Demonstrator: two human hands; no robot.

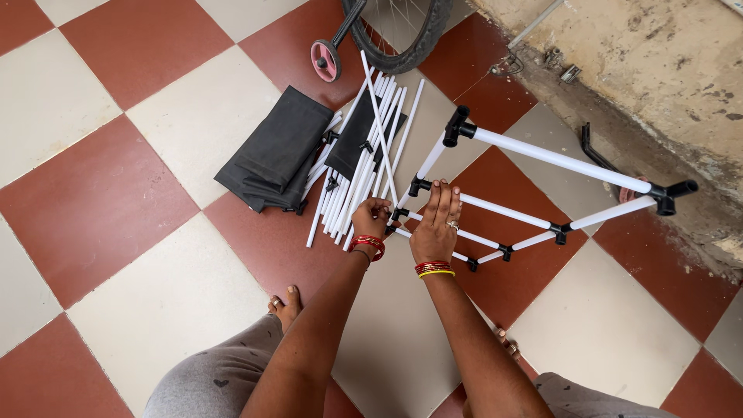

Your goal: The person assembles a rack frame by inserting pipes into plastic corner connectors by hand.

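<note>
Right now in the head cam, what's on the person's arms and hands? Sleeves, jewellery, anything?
Both forearms are bare, with no sleeves in view. The left hand has a stack of red bangles at the wrist. The right hand wears red bangles with one yellow bangle below them, plus a ring on one finger. No gloves and no watch.

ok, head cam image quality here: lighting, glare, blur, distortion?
Head view: soft, even daylight with only faint shadows under the arms; no hard glare, just mild sheen on the white tubes of the frame. Sharp throughout: left hand, right hand, loose tube pile and floor tiles are all crisp. Wide-angle stretch shows at the edges; the tile lines splay outward.
</note>
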